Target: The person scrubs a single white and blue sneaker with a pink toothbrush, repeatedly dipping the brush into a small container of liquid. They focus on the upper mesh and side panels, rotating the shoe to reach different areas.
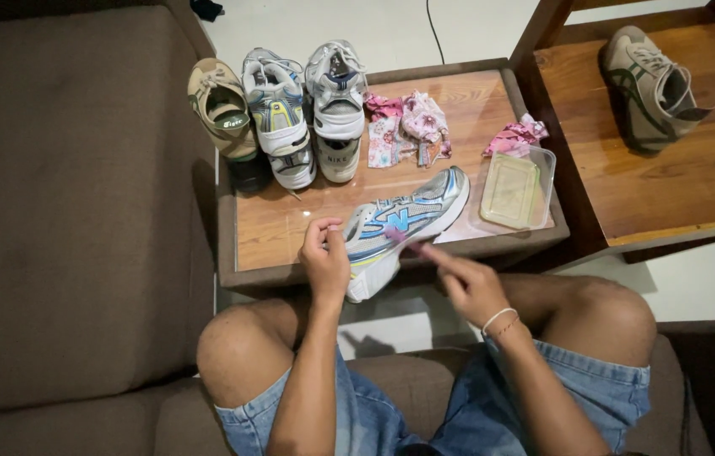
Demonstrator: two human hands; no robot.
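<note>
One silver sneaker [404, 221] with blue and pink trim, lying on its side at tabletop [273, 232] near edge, heel gripped by left hand [326, 266]. Right hand [471, 287] fingers pinching a pink brush [404, 241] against it. Clear plastic tub [516, 187] just right of sneaker, contents unclear.

The silver-and-blue sneaker [400, 224] looked like woven mesh with smooth, faintly shiny synthetic overlays and a matt white rubber sole. The desk [273, 228] was varnished wood, glossy enough to catch light. Floral cloth pieces [406, 127] lay soft and crumpled, matt. The shallow container [516, 190] was clear plastic, smooth and slightly reflective. A beige sneaker [651, 84] on the wooden side table [670, 186] appeared suede-like and dull; that table's grain showed under a satin finish. The sofa [70, 211] was brown woven fabric, coarse and matt. The shorts [492, 405] were faded denim.
</note>
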